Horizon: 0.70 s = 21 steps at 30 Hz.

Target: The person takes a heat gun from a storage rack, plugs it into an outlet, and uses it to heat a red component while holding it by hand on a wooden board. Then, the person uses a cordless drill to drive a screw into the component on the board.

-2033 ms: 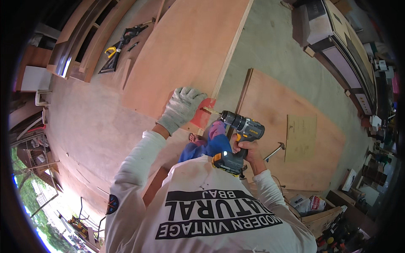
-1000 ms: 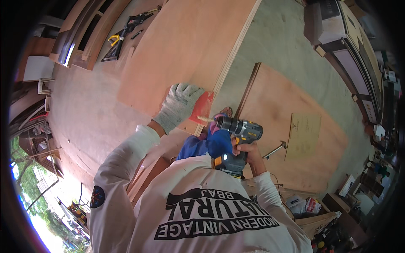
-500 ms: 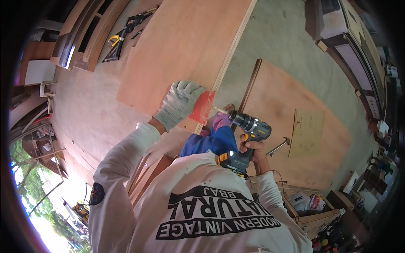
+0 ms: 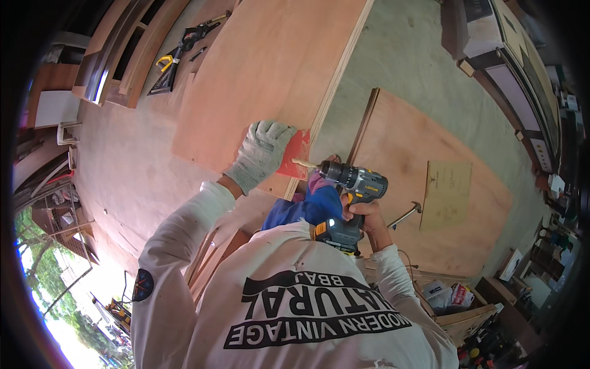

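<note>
A grey knit work glove covers my left hand [image 4: 259, 155]. Its fingers curl over a flat red plate [image 4: 295, 154], pressing it against the near corner of a large plywood panel [image 4: 264, 74]. In my bare right hand [image 4: 370, 216] is a cordless drill [image 4: 364, 184], grey and black with yellow accents, gripped by its handle. The drill points left, and its long pale bit [image 4: 304, 163] lies in front of the red plate. Whether the tip touches the plate, I cannot tell.
On the floor to the right lies another plywood sheet [image 4: 424, 135], with a hammer [image 4: 405, 215] and a cardboard piece [image 4: 447, 195] over it. A handsaw [image 4: 169, 77] lies at the upper left, near stacked wooden frames [image 4: 126, 55]. An open box [image 4: 461, 320] stands at lower right.
The drill has moved slightly left and down, so its bit now overlaps the red plate instead of ending at its edge. My left hand stays on the plate.
</note>
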Each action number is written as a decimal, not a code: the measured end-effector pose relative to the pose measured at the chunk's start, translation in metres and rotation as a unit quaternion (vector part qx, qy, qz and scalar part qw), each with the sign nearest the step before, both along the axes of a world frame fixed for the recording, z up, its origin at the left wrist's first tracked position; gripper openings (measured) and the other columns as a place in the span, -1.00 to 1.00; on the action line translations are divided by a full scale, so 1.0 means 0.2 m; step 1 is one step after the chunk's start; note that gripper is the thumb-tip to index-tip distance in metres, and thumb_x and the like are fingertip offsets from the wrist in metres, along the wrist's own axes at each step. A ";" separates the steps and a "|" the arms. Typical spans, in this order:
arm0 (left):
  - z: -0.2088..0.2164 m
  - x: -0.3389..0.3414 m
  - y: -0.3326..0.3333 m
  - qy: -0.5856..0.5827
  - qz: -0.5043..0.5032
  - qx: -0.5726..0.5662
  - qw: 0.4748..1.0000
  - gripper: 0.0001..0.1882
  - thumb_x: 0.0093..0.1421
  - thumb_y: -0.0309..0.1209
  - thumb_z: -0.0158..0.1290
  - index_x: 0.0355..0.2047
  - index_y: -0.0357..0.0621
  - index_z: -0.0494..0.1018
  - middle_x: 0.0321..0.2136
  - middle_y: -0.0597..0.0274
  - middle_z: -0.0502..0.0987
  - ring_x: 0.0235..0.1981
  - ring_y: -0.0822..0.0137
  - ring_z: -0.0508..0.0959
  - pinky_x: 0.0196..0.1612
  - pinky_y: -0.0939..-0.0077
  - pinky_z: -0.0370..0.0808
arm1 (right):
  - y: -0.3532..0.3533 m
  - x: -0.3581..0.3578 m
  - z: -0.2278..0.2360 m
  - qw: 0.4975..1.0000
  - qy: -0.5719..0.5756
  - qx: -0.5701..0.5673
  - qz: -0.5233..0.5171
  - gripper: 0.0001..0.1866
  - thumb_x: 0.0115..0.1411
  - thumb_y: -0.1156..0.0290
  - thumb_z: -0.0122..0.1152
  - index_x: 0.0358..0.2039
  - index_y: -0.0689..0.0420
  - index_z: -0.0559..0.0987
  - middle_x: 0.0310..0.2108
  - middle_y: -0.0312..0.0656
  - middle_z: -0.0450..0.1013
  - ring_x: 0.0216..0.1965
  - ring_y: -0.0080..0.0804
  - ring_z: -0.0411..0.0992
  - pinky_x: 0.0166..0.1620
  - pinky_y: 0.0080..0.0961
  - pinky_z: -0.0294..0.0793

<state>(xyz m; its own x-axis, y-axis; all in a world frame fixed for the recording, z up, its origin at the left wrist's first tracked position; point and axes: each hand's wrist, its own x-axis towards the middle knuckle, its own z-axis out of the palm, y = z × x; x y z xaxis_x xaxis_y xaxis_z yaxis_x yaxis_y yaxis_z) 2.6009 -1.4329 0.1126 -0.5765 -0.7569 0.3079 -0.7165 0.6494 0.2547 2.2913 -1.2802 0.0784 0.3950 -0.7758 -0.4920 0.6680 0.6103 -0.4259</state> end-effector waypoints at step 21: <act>0.10 -0.10 0.02 -0.018 0.101 0.017 0.995 -0.53 0.01 -0.40 0.15 0.01 -0.03 0.52 -0.06 0.24 0.52 -0.05 0.09 0.51 0.08 0.09 0.41 | 0.09 -0.10 0.00 0.998 0.014 -0.019 -0.059 -0.33 -0.09 0.56 0.33 0.13 0.21 0.45 -0.24 -0.15 0.53 -0.55 -0.40 0.43 -0.39 -0.34 0.48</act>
